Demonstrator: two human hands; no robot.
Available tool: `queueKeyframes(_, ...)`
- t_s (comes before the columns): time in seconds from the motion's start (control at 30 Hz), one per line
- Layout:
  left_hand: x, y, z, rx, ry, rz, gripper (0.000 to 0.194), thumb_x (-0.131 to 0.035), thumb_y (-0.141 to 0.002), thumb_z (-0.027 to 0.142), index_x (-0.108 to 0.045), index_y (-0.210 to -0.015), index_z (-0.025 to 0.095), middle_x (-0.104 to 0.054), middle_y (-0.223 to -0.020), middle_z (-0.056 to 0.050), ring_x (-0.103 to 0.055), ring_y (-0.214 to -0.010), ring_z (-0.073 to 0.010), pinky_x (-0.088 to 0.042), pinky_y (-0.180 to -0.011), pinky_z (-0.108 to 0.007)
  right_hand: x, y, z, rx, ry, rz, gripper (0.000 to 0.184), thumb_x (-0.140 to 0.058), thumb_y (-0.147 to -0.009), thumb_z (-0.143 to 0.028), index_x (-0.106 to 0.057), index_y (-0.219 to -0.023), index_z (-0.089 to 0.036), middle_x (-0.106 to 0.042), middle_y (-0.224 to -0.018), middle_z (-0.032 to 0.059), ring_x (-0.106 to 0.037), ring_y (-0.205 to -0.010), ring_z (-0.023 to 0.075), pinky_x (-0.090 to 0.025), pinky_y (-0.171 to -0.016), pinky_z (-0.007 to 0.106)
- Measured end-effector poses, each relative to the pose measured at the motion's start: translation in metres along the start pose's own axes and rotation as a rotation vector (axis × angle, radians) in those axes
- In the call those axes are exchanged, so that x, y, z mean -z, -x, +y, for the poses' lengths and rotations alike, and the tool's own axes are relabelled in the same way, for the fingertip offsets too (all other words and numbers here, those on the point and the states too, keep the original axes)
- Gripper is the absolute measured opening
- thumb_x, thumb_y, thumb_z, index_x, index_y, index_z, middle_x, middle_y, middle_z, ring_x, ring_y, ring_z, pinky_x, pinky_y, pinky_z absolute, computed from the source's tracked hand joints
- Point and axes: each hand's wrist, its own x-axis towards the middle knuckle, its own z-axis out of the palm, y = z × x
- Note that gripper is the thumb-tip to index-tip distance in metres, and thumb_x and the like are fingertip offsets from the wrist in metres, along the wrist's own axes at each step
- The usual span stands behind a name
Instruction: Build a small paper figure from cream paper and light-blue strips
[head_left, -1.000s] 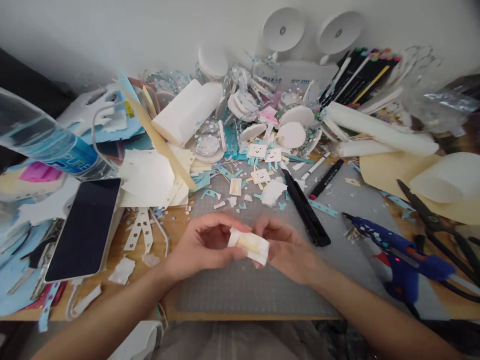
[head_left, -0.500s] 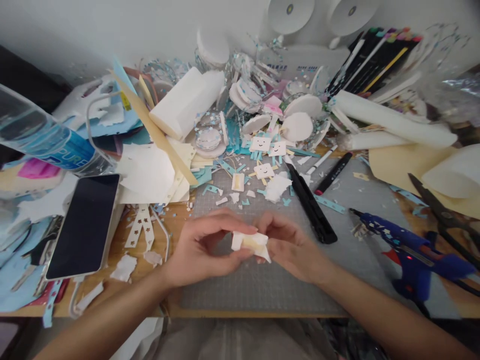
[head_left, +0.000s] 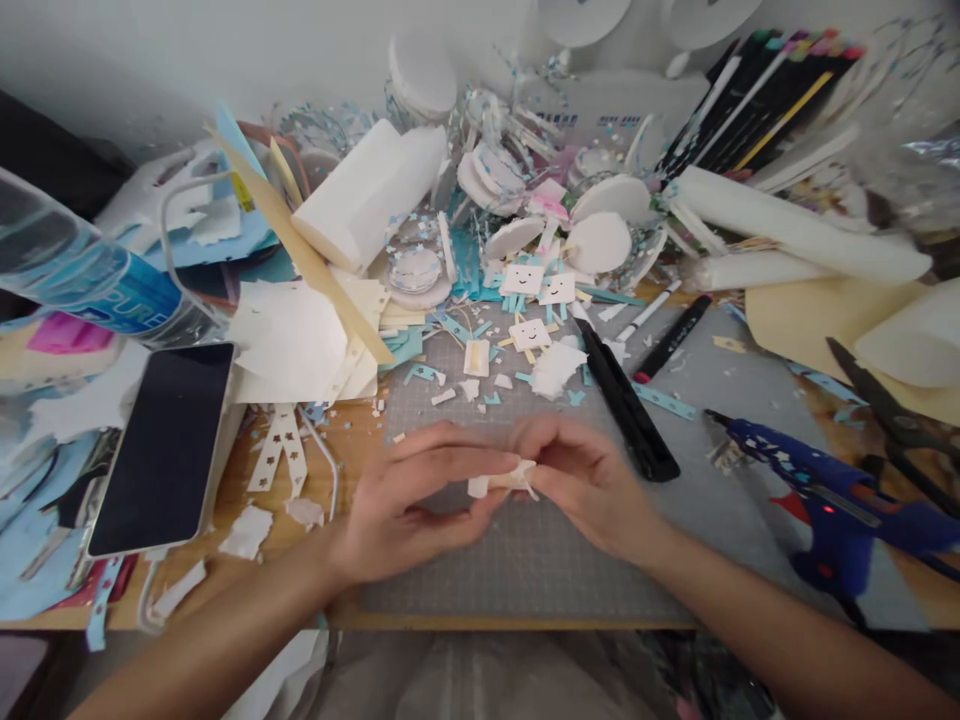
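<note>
Between my two hands, just above the grey cutting mat (head_left: 525, 585), is a small white paper piece (head_left: 480, 486) with a yellowish middle. My left hand (head_left: 424, 500) pinches it from the left between thumb and fingers. From the right, the fingertips of my right hand (head_left: 589, 485) close on its other end and hide part of it. Beyond my hands lie a similar small white piece with a yellow centre (head_left: 476, 358), a white square with a drawn smile (head_left: 529, 335) and a torn white scrap (head_left: 557, 368).
A black utility knife (head_left: 630, 405) and a black marker (head_left: 673, 338) lie right of my hands. Farther right are a blue glue gun (head_left: 817, 490) and scissors (head_left: 892, 420). A phone (head_left: 161, 450) and a tilted water bottle (head_left: 112, 285) are at left. Piled paper crafts crowd the back.
The paper piece has tilted, so its yellowish face shows less. My right fingers have shifted slightly left onto its end, and the view has moved a little.
</note>
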Motion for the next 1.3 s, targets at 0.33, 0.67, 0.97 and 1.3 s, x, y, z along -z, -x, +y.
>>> queueKeyframes(0.33, -0.002, 0.004, -0.004, 0.035, 0.012, -0.051, 0.04, -0.071, -0.078, 0.006, -0.069, -0.115, 0.021, -0.073, -0.091, -0.007, -0.069, -0.08, -0.016, -0.057, -0.072, -0.025, 0.001, -0.002, 0.0, -0.045, -0.01, 0.048, 0.014, -0.069, -0.081, -0.024, -0.058, -0.073, -0.021, -0.059, -0.073, -0.0033, -0.051, -0.064, 0.0102, -0.04, -0.06, 0.024)
queueKeyframes(0.67, -0.004, 0.004, -0.006, 0.401, 0.551, 0.013, 0.035, -0.075, -0.074, 0.006, -0.075, -0.106, 0.022, -0.074, -0.091, -0.007, -0.069, -0.085, -0.0175, -0.055, -0.077, -0.028, 0.003, 0.002, -0.002, -0.166, -0.055, -0.18, 0.013, -0.055, -0.084, -0.021, -0.057, -0.071, -0.019, -0.053, -0.063, -0.0023, -0.048, -0.059, 0.0105, -0.039, -0.057, 0.024)
queueKeyframes(0.97, -0.005, 0.007, -0.009, 0.336, 0.438, -0.018, 0.036, -0.076, -0.075, 0.009, -0.074, -0.108, 0.021, -0.073, -0.09, -0.008, -0.067, -0.081, -0.0168, -0.055, -0.073, -0.027, -0.003, 0.005, -0.009, -0.108, 0.157, -0.202, 0.028, -0.056, -0.086, -0.036, -0.049, -0.065, -0.02, -0.044, -0.057, -0.0042, -0.037, -0.052, 0.0088, -0.032, -0.047, 0.022)
queueKeyframes(1.3, -0.003, 0.008, -0.009, 0.38, 0.516, -0.059, 0.035, -0.073, -0.077, 0.009, -0.073, -0.109, 0.022, -0.071, -0.092, -0.007, -0.065, -0.083, -0.0163, -0.053, -0.076, -0.027, -0.007, 0.004, -0.008, -0.117, 0.34, -0.136, 0.015, -0.053, -0.077, -0.024, -0.045, -0.064, -0.02, -0.04, -0.058, -0.0042, -0.037, -0.054, 0.0087, -0.031, -0.047, 0.021)
